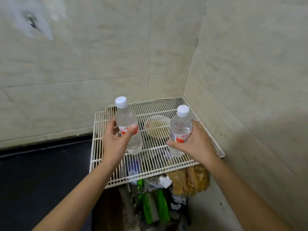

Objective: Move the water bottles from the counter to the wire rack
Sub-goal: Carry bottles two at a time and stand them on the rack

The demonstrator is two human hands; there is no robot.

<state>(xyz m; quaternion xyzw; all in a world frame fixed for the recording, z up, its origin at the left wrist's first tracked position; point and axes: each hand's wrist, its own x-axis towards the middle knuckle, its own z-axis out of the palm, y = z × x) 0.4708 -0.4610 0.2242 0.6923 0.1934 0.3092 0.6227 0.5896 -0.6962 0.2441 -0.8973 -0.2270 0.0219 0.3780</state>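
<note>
Left hand (116,140) is gripping the left bottle (127,119), right hand (195,144) the right bottle (180,127), over the wire rack's (156,106) middle; lowering them clear of the bowl (157,129) seems next.

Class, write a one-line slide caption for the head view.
Left hand grips the left bottle, right hand the right bottle, at a white wire rack, a bowl between them.

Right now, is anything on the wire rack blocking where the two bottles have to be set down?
Nothing visible does. The left hand grips the left bottle and the right hand the right bottle, both over bare wire rack. A bowl sits between them, beside both spots.
</note>
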